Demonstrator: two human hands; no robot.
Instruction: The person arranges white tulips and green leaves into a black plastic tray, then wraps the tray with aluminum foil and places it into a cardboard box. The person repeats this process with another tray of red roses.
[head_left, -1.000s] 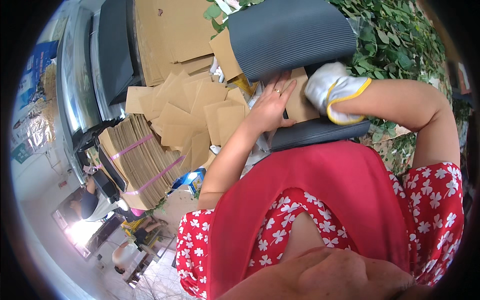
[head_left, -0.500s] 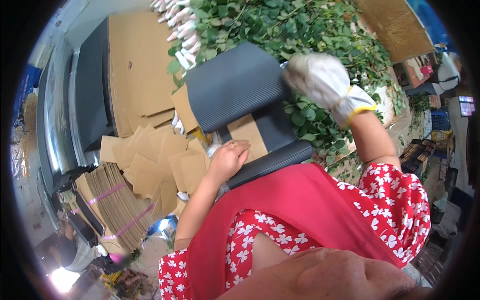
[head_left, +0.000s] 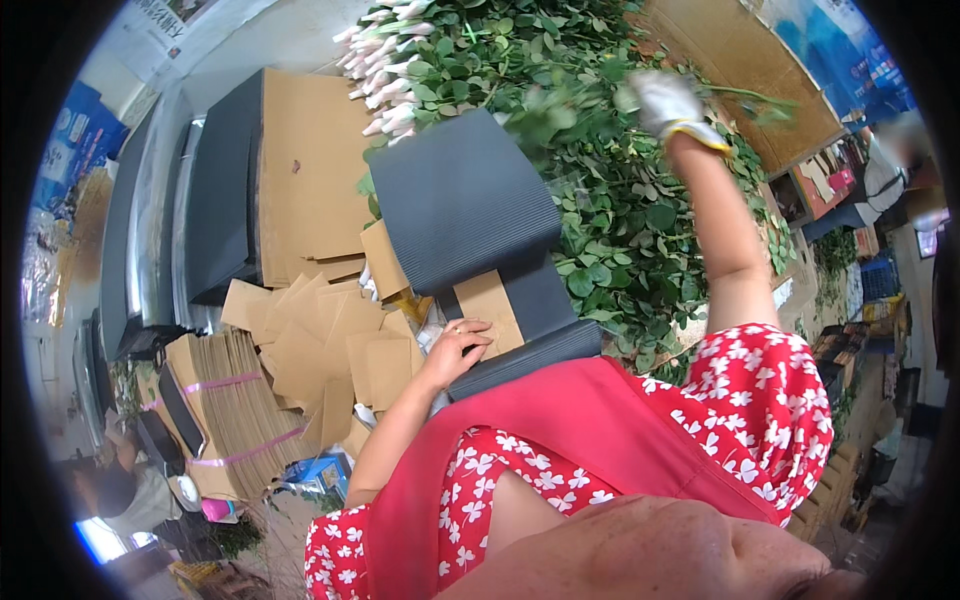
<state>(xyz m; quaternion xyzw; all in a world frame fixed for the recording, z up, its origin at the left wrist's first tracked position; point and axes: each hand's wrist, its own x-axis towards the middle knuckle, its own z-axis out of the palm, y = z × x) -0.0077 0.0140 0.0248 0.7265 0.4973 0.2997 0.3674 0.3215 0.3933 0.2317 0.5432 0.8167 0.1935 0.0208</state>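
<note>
My bare left hand (head_left: 458, 352) rests with its fingers stretched over the near end of a small brown cardboard piece (head_left: 490, 305). That piece lies on a dark grey corrugated sheet (head_left: 465, 190), whose far part arches up and whose near edge curls by my red apron. My right hand (head_left: 668, 105), in a white glove with a yellow cuff, is out over the leafy stems (head_left: 620, 210) at the far right. Blurred by motion, it appears closed round a leafy green stem (head_left: 745, 93), which sticks out past the glove on the right.
Flower heads in pale sleeves (head_left: 385, 75) lie at the far left end of the stems. Loose cardboard pieces (head_left: 310, 345) and a strapped cardboard stack (head_left: 225, 405) are on the left. Behind them stand a large cardboard sheet (head_left: 315, 170) and dark sheets (head_left: 225, 180).
My right hand has swung away from the grey sheet's right edge, farther out over the stems, and a stem now shows at it. My left hand stays on the cardboard piece.
</note>
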